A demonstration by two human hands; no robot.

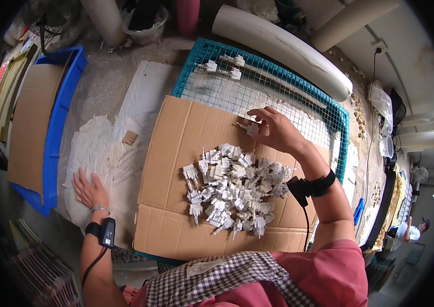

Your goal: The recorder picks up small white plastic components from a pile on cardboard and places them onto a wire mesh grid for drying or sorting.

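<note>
Checked apron (204, 281) is nearest; right grip (280, 132) curls over one white cast piece (250, 129) at the cardboard's (168, 153) far edge, thin tip pointing left, can't tell if pinched; left grip (91, 194), farther off, lies flat, empty

Soft light on my desk (105, 89), dim off its near left corner. My right hand (276, 132) reads clear; fisheye bends edges, rim black.

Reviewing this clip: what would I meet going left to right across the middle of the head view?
Blue crate → left hand → pile of white pieces → black strap on the right wrist → distant person.
</note>
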